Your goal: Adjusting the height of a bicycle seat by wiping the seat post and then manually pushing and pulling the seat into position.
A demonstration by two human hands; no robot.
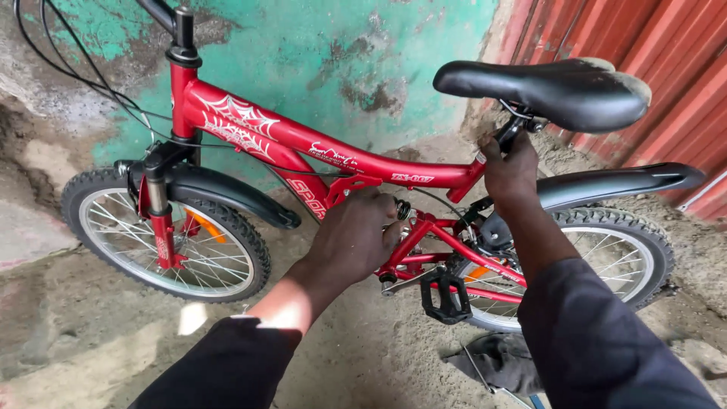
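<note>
— Standing side-on against a flaking green wall (356, 60), the small red bicycle (303, 148) fills most of the view, its front wheel (163, 231) to the left and its rear wheel (606, 257) to the right, both on a dusty earth floor (363, 348). Where are the person's hands?

— The left hand (352, 238) sits low at the middle of the frame, by the red bracket where the down tube meets the rear stays, just above the black pedal (445, 297). Its fingers are curled together against the frame, though what they pinch there cannot be told; the back of the hand hides it.

— And the right hand (511, 170)?

— It is higher, closed round the seat post (506, 136) just beneath the black saddle (560, 91), where the post enters the frame. The thumb lies on the left side of the post.

— What surrounds them?

— A black rear mudguard (621, 182) arches over the rear wheel, just right of the right hand, and a black front mudguard (227, 197) covers the front wheel. Black cables (68, 68) loop down from the handlebar stem at the upper left. A red corrugated metal sheet (651, 38) stands behind the saddle. On the floor near the pedal lies a dark crumpled cloth (492, 360). Both forearms wear dark sleeves.
</note>
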